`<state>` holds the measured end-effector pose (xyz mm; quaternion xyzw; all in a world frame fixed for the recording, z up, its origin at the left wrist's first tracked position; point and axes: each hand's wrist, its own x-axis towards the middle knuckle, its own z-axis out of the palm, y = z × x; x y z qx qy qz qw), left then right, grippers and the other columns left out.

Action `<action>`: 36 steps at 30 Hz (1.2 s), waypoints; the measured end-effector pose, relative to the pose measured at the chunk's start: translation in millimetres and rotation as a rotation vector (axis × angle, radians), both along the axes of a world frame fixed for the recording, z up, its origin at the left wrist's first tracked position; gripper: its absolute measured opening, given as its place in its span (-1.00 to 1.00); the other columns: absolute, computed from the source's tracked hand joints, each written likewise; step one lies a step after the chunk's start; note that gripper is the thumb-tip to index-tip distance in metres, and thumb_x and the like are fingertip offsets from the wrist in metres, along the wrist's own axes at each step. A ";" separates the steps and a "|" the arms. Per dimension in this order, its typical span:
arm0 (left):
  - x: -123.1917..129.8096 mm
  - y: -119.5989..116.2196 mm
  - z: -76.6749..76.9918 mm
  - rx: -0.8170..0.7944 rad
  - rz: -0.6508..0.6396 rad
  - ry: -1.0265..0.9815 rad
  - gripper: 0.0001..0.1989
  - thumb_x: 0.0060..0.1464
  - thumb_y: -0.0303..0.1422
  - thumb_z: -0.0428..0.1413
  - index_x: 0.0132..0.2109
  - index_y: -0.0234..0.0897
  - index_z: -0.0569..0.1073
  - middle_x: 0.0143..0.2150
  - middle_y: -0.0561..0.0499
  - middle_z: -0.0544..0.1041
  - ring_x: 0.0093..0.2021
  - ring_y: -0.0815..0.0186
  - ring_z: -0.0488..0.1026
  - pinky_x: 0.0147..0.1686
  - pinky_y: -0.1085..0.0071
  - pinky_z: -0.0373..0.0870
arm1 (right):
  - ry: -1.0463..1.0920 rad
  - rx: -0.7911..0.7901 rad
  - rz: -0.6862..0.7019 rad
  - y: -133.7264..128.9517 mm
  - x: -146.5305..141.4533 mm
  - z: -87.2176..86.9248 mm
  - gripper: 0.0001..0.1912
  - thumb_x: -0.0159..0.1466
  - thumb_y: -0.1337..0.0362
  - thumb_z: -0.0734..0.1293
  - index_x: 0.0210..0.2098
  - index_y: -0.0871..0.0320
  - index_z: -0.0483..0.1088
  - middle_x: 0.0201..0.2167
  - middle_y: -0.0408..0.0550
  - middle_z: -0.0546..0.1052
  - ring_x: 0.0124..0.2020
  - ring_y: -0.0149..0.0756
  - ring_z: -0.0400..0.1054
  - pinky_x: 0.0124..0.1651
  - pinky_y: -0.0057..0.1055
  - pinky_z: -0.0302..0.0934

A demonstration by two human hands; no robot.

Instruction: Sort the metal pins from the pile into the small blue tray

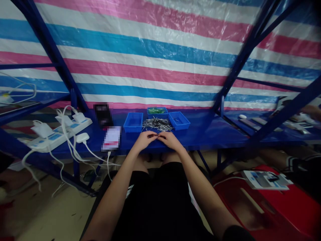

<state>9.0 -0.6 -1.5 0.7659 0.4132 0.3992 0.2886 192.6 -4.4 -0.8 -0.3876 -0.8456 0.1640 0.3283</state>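
Observation:
Both hands meet at the front edge of the blue table, fingertips close together. My left hand [145,140] is closed in a pinch, and something small and dark shows at its fingers, too small to name. My right hand [169,139] is also pinched, its fingertips against those of the left. Just beyond them lies a loose pile of thin metal pins [157,124]. A blue tray [133,122] stands left of the pile, and another blue tray [179,121] with a few thin pieces stands right. Behind the pile, a third blue tray [157,111] holds green items.
A white power strip [60,135] with plugs and cables lies at the left. Near it are a phone [111,138] and a dark blurred object [103,115]. Blue metal posts flank the table [213,134]. A red stool [283,204] carries a box at lower right.

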 end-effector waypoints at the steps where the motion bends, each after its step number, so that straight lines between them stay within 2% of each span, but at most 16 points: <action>1: 0.1 -0.2 0.0 0.000 0.003 -0.001 -0.74 -0.01 -0.23 0.06 -0.25 -0.30 0.50 -0.27 -0.05 0.54 -0.31 0.27 0.45 -0.25 0.38 0.37 | 0.020 -0.016 0.000 0.2 0.1 -0.3 -0.83 0.23 0.23 0.23 -0.30 0.14 0.44 -0.36 -0.10 0.50 -0.34 -0.39 0.33 -0.23 -0.49 0.12; 6: -0.4 -1.8 2.1 -0.044 0.007 -0.063 -0.76 0.03 -0.26 0.03 -0.23 -0.33 0.45 -0.29 -0.05 0.53 -0.26 0.26 0.47 -0.22 0.38 0.37 | 0.228 -0.106 -0.078 1.8 1.6 -2.5 -0.69 0.19 0.15 0.26 -0.11 0.13 0.36 -0.39 -0.13 0.50 -0.41 -0.40 0.33 -0.27 -0.49 0.17; 9: -1.2 -2.7 4.0 -0.018 0.006 0.010 -0.74 0.04 -0.25 0.02 -0.22 -0.31 0.49 -0.27 -0.05 0.55 -0.26 0.25 0.46 -0.18 0.35 0.35 | 0.273 -0.101 -0.087 2.5 2.4 -3.0 -0.74 0.22 0.17 0.22 -0.15 0.14 0.38 -0.37 -0.12 0.50 -0.38 -0.39 0.35 -0.25 -0.47 0.18; 14: -3.7 -0.8 2.8 0.018 0.032 0.025 -0.71 0.05 -0.22 0.03 -0.18 -0.28 0.52 -0.19 -0.05 0.55 -0.22 0.23 0.45 -0.14 0.36 0.32 | 0.210 -0.077 -0.073 2.7 2.2 -2.4 -0.81 0.22 0.21 0.22 -0.28 0.14 0.41 -0.36 -0.12 0.51 -0.34 -0.38 0.36 -0.24 -0.48 0.16; 23: -3.9 4.0 -1.9 0.011 0.138 -0.046 -0.73 0.00 -0.19 0.07 -0.32 -0.31 0.51 -0.34 -0.05 0.55 -0.31 0.25 0.46 -0.24 0.37 0.33 | 0.111 0.036 -0.173 -2.2 -1.9 -2.4 -0.81 0.25 0.23 0.18 -0.30 0.13 0.39 -0.36 -0.10 0.51 -0.33 -0.36 0.35 -0.24 -0.47 0.14; 27: -2.4 2.7 -1.2 0.003 0.184 -0.101 -0.70 0.01 -0.17 0.06 -0.23 -0.30 0.48 -0.36 -0.04 0.53 -0.34 0.27 0.45 -0.29 0.39 0.35 | 0.147 0.111 -0.317 -0.3 12.2 6.9 -0.79 0.26 0.21 0.16 -0.28 0.14 0.38 -0.35 -0.05 0.50 -0.32 -0.31 0.35 -0.24 -0.44 0.15; 31: -2.1 2.4 -2.5 0.010 0.219 -0.119 -0.66 0.02 -0.15 0.04 -0.17 -0.29 0.45 -0.39 -0.01 0.51 -0.36 0.29 0.43 -0.32 0.41 0.34 | 0.104 0.256 -0.662 13.6 47.3 32.7 -0.73 0.27 0.19 0.13 -0.25 0.20 0.38 -0.37 0.04 0.47 -0.30 -0.21 0.30 -0.20 -0.34 0.12; 33: -2.3 2.7 -3.3 0.015 0.219 -0.103 -0.68 0.03 -0.16 0.03 -0.19 -0.29 0.46 -0.37 -0.02 0.51 -0.35 0.29 0.43 -0.30 0.40 0.34 | 0.014 0.317 -0.774 20.0 58.5 43.2 -0.71 0.25 0.17 0.16 -0.21 0.22 0.38 -0.31 0.11 0.45 -0.23 -0.14 0.26 -0.17 -0.29 0.09; 36: -2.3 3.4 -3.8 0.010 0.205 -0.080 -0.71 0.02 -0.19 0.04 -0.21 -0.29 0.47 -0.35 -0.03 0.52 -0.34 0.29 0.43 -0.28 0.40 0.35 | -0.097 0.361 -0.764 21.7 52.7 42.3 -0.70 0.25 0.19 0.17 -0.13 0.22 0.36 -0.21 0.14 0.41 -0.17 -0.11 0.22 -0.13 -0.27 0.07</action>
